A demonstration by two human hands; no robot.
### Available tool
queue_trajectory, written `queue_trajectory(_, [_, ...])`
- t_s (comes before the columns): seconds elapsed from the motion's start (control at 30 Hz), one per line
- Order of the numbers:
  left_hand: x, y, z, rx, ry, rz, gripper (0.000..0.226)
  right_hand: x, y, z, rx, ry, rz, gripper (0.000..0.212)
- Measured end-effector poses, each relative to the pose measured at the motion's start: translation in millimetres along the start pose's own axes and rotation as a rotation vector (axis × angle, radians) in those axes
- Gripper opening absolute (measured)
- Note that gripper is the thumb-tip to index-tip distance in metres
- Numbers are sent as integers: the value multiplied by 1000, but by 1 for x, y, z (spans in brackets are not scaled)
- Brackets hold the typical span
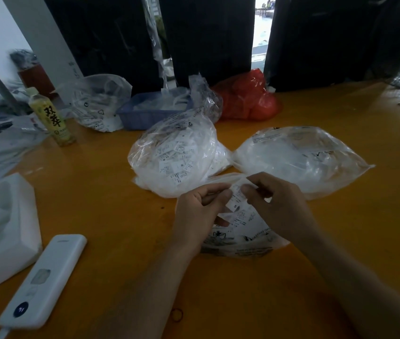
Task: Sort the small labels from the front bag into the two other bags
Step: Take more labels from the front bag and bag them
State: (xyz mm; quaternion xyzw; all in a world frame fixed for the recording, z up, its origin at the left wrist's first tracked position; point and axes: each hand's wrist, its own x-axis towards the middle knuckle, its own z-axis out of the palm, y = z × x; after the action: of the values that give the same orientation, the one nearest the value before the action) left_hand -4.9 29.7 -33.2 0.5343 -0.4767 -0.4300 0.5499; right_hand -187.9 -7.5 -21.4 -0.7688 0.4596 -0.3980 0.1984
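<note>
The front bag [243,236], clear plastic with small white labels inside, lies on the orange table under my hands. My left hand [199,211] and my right hand [277,204] both pinch a small white label [236,199] marked "S", held just above that bag. Behind it, a bulging clear bag [172,155] full of labels stands at centre. A flatter clear bag [299,155] lies to its right. Part of the front bag is hidden by my hands.
A white remote-like device [45,277] and a white foam box [3,228] lie at the left. A yellow drink bottle [52,118], another clear bag [98,101], a blue basket [150,111] and a red bag [250,99] stand at the back. A rubber band [177,315] lies near the front.
</note>
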Motion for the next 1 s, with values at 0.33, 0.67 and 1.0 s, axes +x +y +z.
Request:
queue_trajectory(0.33, [1, 2, 0, -56, 28, -73, 10, -3, -5, 4, 174, -24, 6, 7])
queue_trajectory(0.67, [1, 15, -5, 297, 88, 290, 26, 6, 6, -5, 274, 156, 100, 11])
queue_trajectory(1.0, [81, 46, -61, 1037, 412, 285, 30, 32, 76, -30, -520, 98, 363, 36])
